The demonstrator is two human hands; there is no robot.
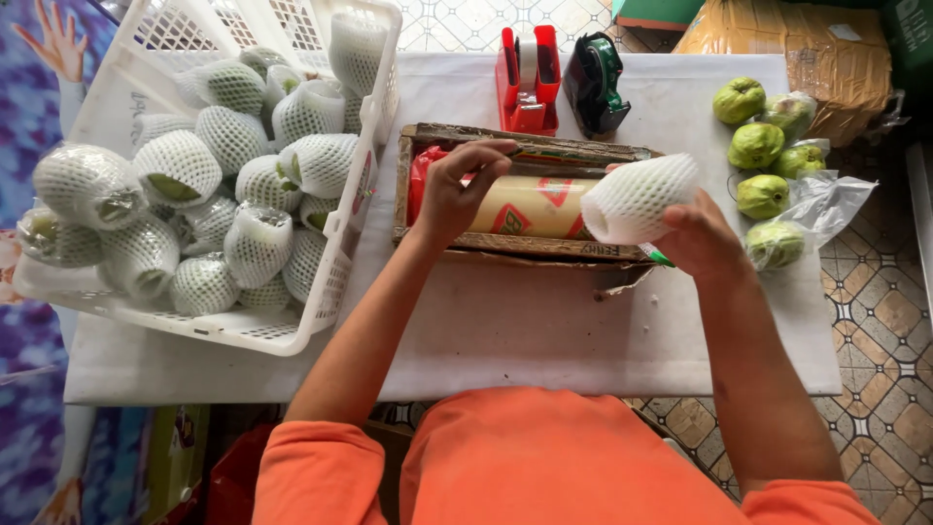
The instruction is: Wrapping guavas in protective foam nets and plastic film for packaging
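Observation:
My right hand [702, 239] grips a fruit in a white foam net sleeve [637, 197], held just above the right end of a wooden box [515, 245]. Inside that box lies a roll of cling film [539, 206] with red and yellow print. My left hand [457, 190] rests on the left part of the roll, fingers curled over its top. The box sits in the middle of a white table [505, 331].
A white plastic basket [292, 335] tilted at the left holds several net-wrapped fruits [233, 136]. Several green guavas [758, 146], some in clear bags, lie at the table's right edge. A red tape dispenser [528, 83] and a black one [595, 86] stand behind the box.

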